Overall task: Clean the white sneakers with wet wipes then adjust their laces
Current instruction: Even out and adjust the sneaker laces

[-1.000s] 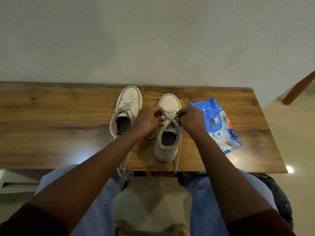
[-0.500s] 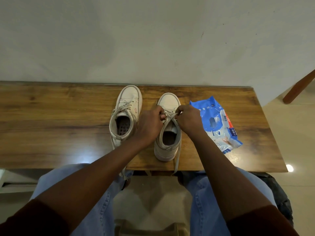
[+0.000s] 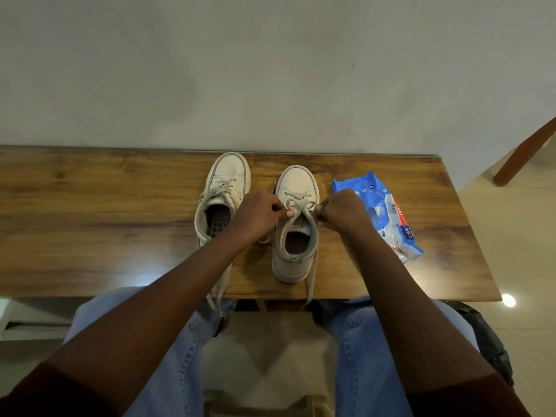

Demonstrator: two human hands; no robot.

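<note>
Only thing with any print is the blue wet wipes pack [image 3: 379, 196]. A dark blue patch near its lower end looks like "mee mee" in white letters. It also has a barcode, a red strip with lettering and a tiny dark tag up top, all too small to read.

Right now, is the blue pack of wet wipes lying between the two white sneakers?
No, the wipes pack lies on the table to the right of the right sneaker.
</note>
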